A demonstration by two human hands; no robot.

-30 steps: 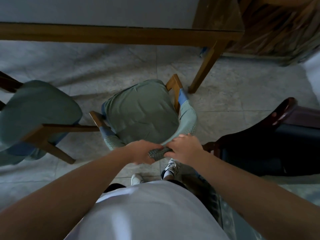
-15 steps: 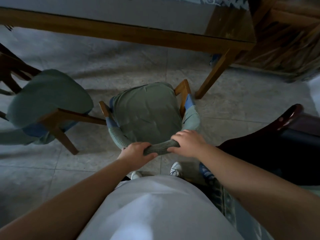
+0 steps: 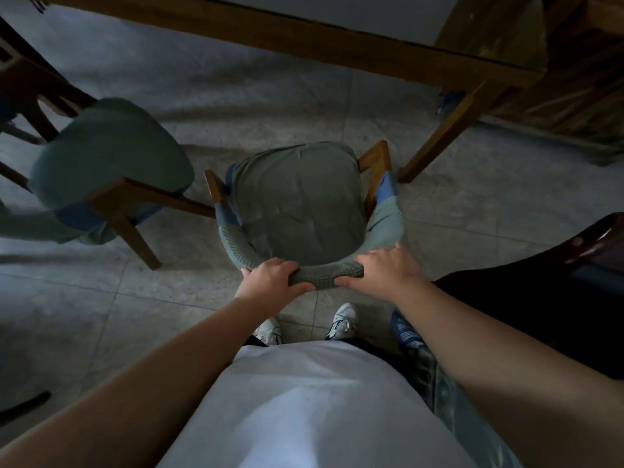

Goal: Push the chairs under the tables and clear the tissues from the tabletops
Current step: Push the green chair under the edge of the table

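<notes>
Head view, left hand (image 3: 270, 281) and right hand (image 3: 385, 270) both gripping green chair (image 3: 299, 206) backrest, near table (image 3: 337, 38)

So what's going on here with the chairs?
A person is standing behind a green-cushioned chair, with the left hand and the right hand both gripping its padded backrest. The chair faces the wooden table but is not yet under it. A second green chair stands to its left, also out from the table.
</notes>
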